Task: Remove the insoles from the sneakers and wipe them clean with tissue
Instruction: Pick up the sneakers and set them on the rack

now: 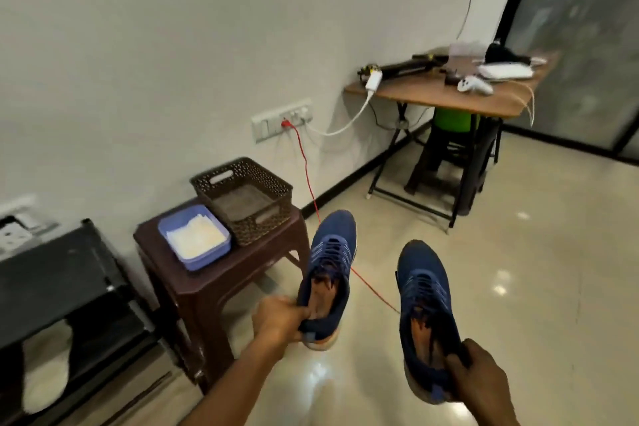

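Note:
I hold two blue sneakers in the air above the floor, toes pointing away from me. My left hand (280, 320) grips the heel of the left sneaker (330, 259), whose orange-brown insole (323, 297) shows inside. My right hand (480, 380) grips the heel of the right sneaker (423, 311), with its orange insole (420, 342) visible in the opening. A blue tub of white tissue (193, 237) sits on a brown plastic stool (221, 273) to the left of the sneakers.
A dark woven basket (242, 199) stands on the stool behind the tub. A black rack (69, 287) is at the far left. A red cable (306, 166) runs from a wall socket to the floor. A cluttered wooden table (446, 97) stands at the back right over stacked stools.

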`<act>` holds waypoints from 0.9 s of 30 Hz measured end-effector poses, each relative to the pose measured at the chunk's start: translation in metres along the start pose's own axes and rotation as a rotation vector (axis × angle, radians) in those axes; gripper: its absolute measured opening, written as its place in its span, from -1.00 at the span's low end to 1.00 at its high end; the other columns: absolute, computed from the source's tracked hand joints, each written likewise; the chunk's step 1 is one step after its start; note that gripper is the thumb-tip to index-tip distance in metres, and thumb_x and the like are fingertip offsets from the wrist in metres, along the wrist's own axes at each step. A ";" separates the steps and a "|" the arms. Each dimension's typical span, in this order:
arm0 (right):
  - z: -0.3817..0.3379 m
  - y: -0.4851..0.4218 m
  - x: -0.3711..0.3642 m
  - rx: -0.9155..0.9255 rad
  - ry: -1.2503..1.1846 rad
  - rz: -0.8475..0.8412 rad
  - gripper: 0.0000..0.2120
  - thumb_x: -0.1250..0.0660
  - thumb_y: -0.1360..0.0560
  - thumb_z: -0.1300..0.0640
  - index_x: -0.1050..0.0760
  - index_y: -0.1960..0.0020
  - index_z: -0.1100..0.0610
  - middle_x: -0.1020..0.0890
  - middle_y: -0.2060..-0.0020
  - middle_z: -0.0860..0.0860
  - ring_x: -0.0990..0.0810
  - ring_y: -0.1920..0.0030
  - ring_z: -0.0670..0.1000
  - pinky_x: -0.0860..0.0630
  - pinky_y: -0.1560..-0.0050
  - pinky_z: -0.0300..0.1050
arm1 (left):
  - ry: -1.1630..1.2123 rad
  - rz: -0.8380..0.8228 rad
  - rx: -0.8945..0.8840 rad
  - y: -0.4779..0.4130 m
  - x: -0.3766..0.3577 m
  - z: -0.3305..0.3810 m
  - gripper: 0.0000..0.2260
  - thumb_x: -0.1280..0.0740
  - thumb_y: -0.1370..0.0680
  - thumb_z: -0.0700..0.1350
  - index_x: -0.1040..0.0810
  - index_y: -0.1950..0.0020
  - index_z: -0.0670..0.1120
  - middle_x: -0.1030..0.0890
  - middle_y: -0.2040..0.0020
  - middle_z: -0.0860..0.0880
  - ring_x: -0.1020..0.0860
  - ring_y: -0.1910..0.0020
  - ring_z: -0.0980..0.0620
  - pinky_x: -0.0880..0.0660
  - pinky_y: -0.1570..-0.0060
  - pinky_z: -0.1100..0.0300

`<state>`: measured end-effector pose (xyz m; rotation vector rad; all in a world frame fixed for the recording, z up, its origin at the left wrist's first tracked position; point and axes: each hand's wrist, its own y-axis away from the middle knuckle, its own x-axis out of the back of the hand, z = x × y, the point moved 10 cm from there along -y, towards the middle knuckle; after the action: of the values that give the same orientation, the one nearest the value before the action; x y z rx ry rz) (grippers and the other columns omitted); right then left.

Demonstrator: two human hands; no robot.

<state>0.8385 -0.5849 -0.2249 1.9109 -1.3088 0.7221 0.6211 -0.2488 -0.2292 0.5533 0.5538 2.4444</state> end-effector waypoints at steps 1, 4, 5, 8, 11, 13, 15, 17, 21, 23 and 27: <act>-0.022 0.008 0.016 0.018 -0.039 0.025 -0.83 -0.35 -0.48 0.13 -0.41 0.24 0.15 -0.58 0.32 0.08 -0.55 0.25 0.17 -0.42 0.26 -0.04 | 0.005 0.033 -0.023 0.009 0.020 0.018 -0.83 -0.56 -0.29 -0.32 -0.63 0.46 -0.20 -0.68 0.37 -0.22 -0.73 0.29 -0.18 -0.69 0.24 -0.23; -0.081 0.039 0.059 0.078 -0.161 0.089 -0.88 -0.32 -0.46 0.19 -0.45 0.23 0.19 -0.60 0.35 0.13 -0.56 0.29 0.15 -0.42 0.30 -0.05 | -0.017 0.094 -0.103 0.035 0.078 0.065 -0.79 -0.57 -0.32 -0.26 -0.62 0.47 -0.18 -0.68 0.37 -0.24 -0.74 0.26 -0.18 -0.70 0.21 -0.20; -0.099 0.051 0.072 0.097 -0.190 0.107 -0.89 -0.31 -0.46 0.19 -0.45 0.23 0.18 -0.60 0.36 0.14 -0.56 0.29 0.16 -0.44 0.29 -0.03 | 0.013 0.115 -0.132 0.045 0.098 0.078 -0.78 -0.57 -0.31 -0.26 -0.61 0.48 -0.17 -0.67 0.38 -0.23 -0.74 0.24 -0.20 -0.70 0.18 -0.21; -0.147 0.089 0.099 0.165 -0.229 0.144 -0.91 -0.30 -0.46 0.18 -0.49 0.22 0.14 -0.62 0.35 0.12 -0.59 0.29 0.17 -0.51 0.26 0.01 | 0.106 0.183 -0.164 0.093 0.150 0.111 -0.86 -0.58 -0.39 -0.32 -0.66 0.31 -0.27 -0.70 0.31 -0.23 -0.73 0.30 -0.20 -0.71 0.24 -0.14; -0.198 0.133 0.112 0.295 -0.271 0.157 -0.91 -0.30 -0.47 0.21 -0.52 0.20 0.10 -0.64 0.34 0.08 -0.61 0.30 0.13 -0.55 0.29 0.00 | 0.199 0.239 -0.170 0.137 0.200 0.124 -0.90 -0.55 -0.45 -0.32 -0.69 0.11 -0.33 -0.70 0.23 -0.26 -0.70 0.40 -0.15 -0.70 0.36 -0.07; -0.230 0.156 0.105 0.358 -0.315 0.123 -0.88 -0.30 -0.49 0.26 -0.54 0.18 0.09 -0.65 0.33 0.08 -0.64 0.31 0.13 -0.60 0.30 0.06 | 0.252 0.282 -0.179 0.160 0.237 0.121 -0.89 -0.55 -0.44 -0.34 -0.69 0.08 -0.32 -0.70 0.21 -0.26 -0.69 0.40 -0.13 -0.69 0.38 -0.09; -0.261 0.175 0.085 0.395 -0.343 0.067 -0.90 -0.32 -0.50 0.22 -0.54 0.14 0.04 -0.67 0.31 0.08 -0.68 0.31 0.14 -0.65 0.25 0.21 | 0.292 0.312 -0.203 0.183 0.281 0.114 -0.93 -0.53 -0.44 -0.38 -0.68 0.12 -0.33 -0.68 0.25 -0.22 -0.69 0.37 -0.14 -0.67 0.45 -0.01; -0.290 0.184 0.059 0.427 -0.358 0.016 -0.94 -0.34 -0.48 0.14 -0.53 0.15 0.00 -0.68 0.30 0.06 -0.70 0.31 0.13 -0.66 0.26 0.24 | 0.326 0.338 -0.211 0.204 0.323 0.105 -0.92 -0.51 -0.45 -0.40 -0.66 0.11 -0.39 -0.68 0.26 -0.25 -0.69 0.36 -0.16 -0.69 0.36 -0.07; -0.375 0.241 0.001 0.563 -0.374 -0.111 -0.97 -0.34 -0.48 0.11 -0.55 0.11 -0.01 -0.69 0.27 0.07 -0.70 0.28 0.14 -0.67 0.22 0.18 | 0.354 0.509 -0.215 0.251 0.432 0.068 -0.90 -0.54 -0.43 -0.38 -0.67 0.11 -0.37 -0.69 0.34 -0.20 -0.69 0.41 -0.10 -0.71 0.27 -0.09; -0.415 0.282 -0.019 0.630 -0.355 -0.161 -0.96 -0.33 -0.49 0.12 -0.56 0.10 0.02 -0.68 0.27 0.06 -0.67 0.26 0.12 -0.62 0.22 0.06 | 0.355 0.631 -0.197 0.276 0.483 0.047 -0.90 -0.58 -0.41 -0.35 -0.69 0.17 -0.34 -0.70 0.28 -0.25 -0.72 0.37 -0.16 -0.71 0.22 -0.10; -0.480 0.347 -0.069 0.741 -0.344 -0.259 -0.92 -0.34 -0.45 0.11 -0.55 0.19 0.10 -0.65 0.31 0.11 -0.66 0.26 0.19 -0.64 0.22 0.17 | 0.431 0.784 -0.173 0.321 0.562 0.002 -0.88 -0.59 -0.39 -0.38 -0.67 0.21 -0.38 -0.70 0.24 -0.29 -0.72 0.36 -0.23 -0.71 0.24 -0.15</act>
<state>0.4612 -0.2488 0.0919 2.8416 -1.0195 0.8397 0.0598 -0.1513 0.0776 0.1716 0.3073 3.3575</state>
